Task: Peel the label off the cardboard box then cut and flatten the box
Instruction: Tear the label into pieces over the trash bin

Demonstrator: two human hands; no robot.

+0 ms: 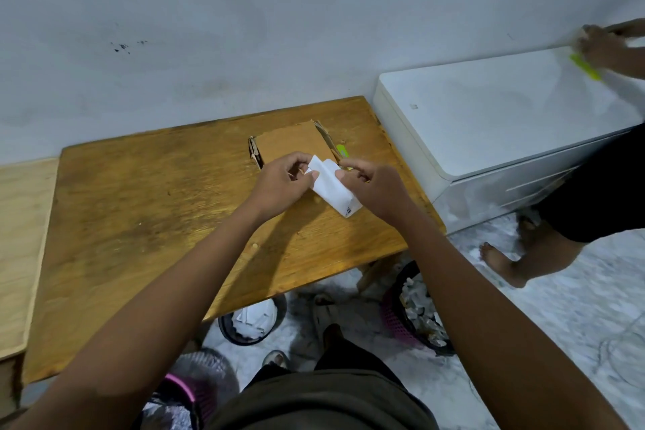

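Both my hands are up over the table, and between them is one white label (pixel 331 185), folded and creased, with a bit of dark barcode print at its lower corner. My left hand (pixel 282 181) pinches its upper left end, fingers curled in around the paper. My right hand (pixel 370 188) has the right side of it, thumb and fingers closed on the edge. So the label is off the box and held in the air just in front of it.

One cardboard box (pixel 293 143) lies on the wooden table (pixel 139 213), just beyond my hands, its broad brown face up and bare. Its ends look open, with flap edges showing at the left and at the right. Just beside the box on its right, one small yellow-green tool (pixel 342 151) rests on the table; most of it is hidden behind my right hand, so I cannot tell exactly what it is.

Down on the floor I count three baskets: a dark one (pixel 251 325) under the table edge with white paper in it, a purple-and-black one (pixel 415 318) to the right full of torn scraps, and a third (pixel 185 391) near my left elbow.

To the right stands one white cabinet (pixel 488 122). A second person (pixel 593 199) is at it, hands busy with something yellow-green (pixel 586 67).
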